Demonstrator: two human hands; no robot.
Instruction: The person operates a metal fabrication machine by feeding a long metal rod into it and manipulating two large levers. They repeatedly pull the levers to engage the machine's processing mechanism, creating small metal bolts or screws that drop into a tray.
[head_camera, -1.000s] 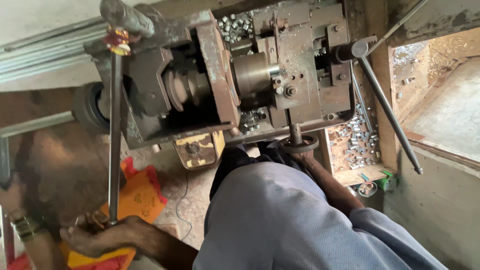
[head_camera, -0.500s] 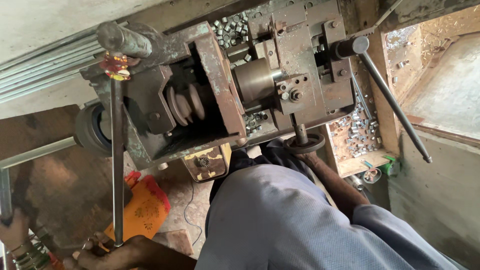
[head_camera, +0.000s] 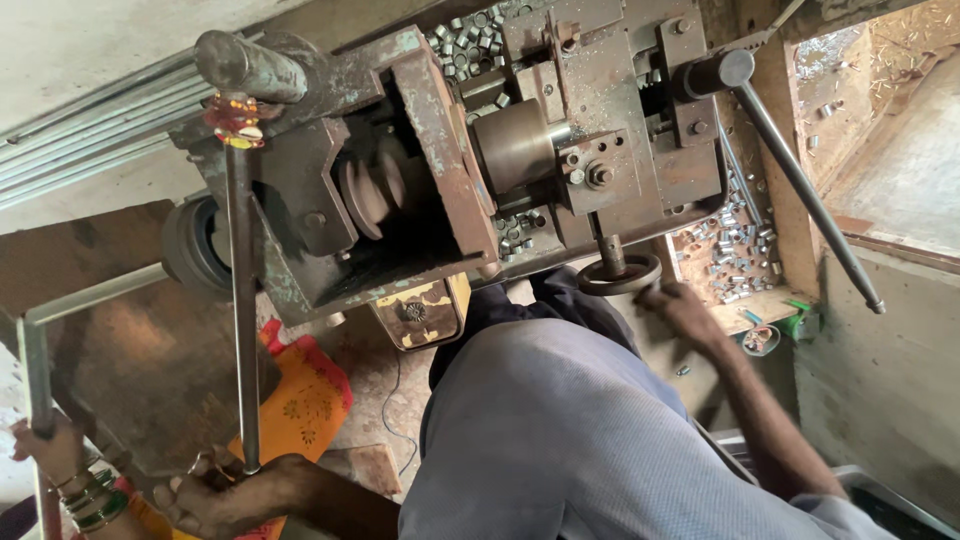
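A rusty metal machine (head_camera: 560, 150) with a pulley (head_camera: 375, 190) and a round chuck (head_camera: 515, 145) fills the upper view. My left hand (head_camera: 215, 492) is closed around the lower end of a long steel rod (head_camera: 243, 330) that runs up to the machine's left side. My right hand (head_camera: 685, 310) reaches past my grey shirt, its fingers on the rim of the small handwheel (head_camera: 620, 275) under the machine. A long lever with a black knob (head_camera: 800, 180) slants down on the right, untouched.
Another person's hand with bangles (head_camera: 55, 455) grips a grey metal frame (head_camera: 35, 400) at the far left. Several small metal sleeves lie in a tray (head_camera: 735, 255) on the right and behind the machine. An orange cloth (head_camera: 305, 400) lies on the floor.
The view has swung, so the machine sits further right and closer. My right hand has come out from behind my shirt to the handwheel's right side. My left hand stays on the rod.
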